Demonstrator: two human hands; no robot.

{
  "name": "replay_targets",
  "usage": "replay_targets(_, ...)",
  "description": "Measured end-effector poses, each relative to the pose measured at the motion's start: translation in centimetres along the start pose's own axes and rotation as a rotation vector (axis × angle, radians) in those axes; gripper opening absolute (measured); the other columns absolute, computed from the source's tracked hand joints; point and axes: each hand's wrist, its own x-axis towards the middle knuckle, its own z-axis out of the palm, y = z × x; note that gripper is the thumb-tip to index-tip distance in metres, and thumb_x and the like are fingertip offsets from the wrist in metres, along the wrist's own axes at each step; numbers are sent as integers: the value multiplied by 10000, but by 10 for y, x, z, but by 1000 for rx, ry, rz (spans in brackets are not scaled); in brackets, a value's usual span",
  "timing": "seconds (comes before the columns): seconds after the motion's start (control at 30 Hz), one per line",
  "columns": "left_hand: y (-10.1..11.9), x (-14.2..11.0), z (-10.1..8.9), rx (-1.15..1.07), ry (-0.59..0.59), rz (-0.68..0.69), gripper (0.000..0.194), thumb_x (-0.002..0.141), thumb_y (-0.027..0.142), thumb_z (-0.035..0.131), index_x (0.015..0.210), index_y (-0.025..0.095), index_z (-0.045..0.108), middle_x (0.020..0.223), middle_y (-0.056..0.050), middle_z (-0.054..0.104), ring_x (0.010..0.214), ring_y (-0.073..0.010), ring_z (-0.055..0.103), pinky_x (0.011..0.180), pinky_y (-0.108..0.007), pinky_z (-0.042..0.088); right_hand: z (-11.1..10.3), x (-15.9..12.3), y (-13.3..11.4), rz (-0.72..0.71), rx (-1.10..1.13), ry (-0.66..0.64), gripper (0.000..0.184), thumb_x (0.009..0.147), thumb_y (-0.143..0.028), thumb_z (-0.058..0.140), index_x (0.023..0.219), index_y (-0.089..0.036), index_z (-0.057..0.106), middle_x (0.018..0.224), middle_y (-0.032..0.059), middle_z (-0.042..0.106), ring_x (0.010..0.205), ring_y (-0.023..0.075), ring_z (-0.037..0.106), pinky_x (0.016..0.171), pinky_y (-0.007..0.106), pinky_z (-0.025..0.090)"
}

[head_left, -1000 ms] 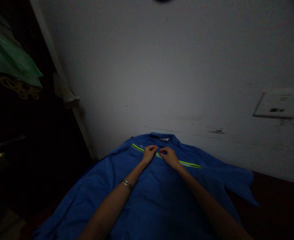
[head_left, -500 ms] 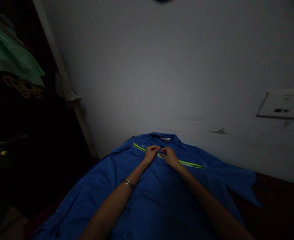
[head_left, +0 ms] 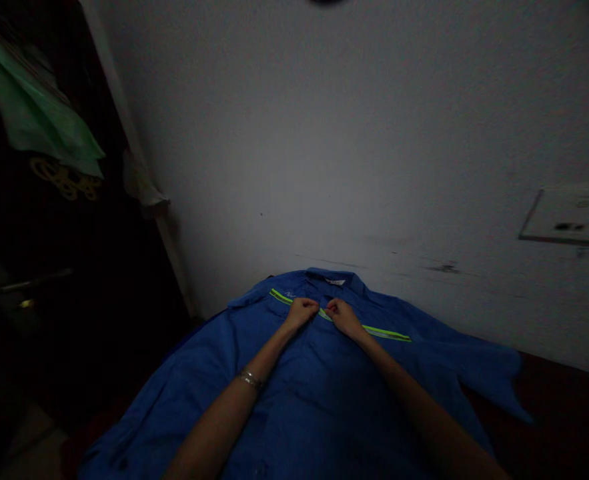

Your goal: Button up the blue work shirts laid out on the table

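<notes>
A blue shirt [head_left: 294,380] lies spread out with its collar [head_left: 335,276] toward the wall and a white label inside the neck. A yellow-green and silver stripe [head_left: 387,334] crosses its chest. My left hand [head_left: 300,314] is closed in a pinch on the shirt front, at the stripe near the middle. Just to its right, my right hand [head_left: 343,316] also pinches the shirt front below the collar. A small gap separates the fingertips. Whether a button sits between them is too dark to see. A silver bracelet [head_left: 250,379] circles my left wrist.
Behind the shirt rises a pale wall [head_left: 324,133] with scuff marks. A socket plate [head_left: 569,217] is fixed on it at the right. To the left stands a dark door [head_left: 99,267] with a handle [head_left: 37,280] and hanging green cloth [head_left: 44,120]. Dark red surface [head_left: 569,400] shows at right.
The view has shifted slightly, so everything sits a little further right and lower. Both hands stay at the shirt's chest, with only small finger movements.
</notes>
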Motion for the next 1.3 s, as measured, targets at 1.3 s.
replay_targets(1.3,-6,-8,11,-119,117,35,148,590,79,577,706,115,662,600,-1,607,583,-109,531,592,-218,415,-18,-9,-17,-252,-91,-37,240,763,-146,484,950,-148,635,935,82,604,891,172,553,841,292,403)
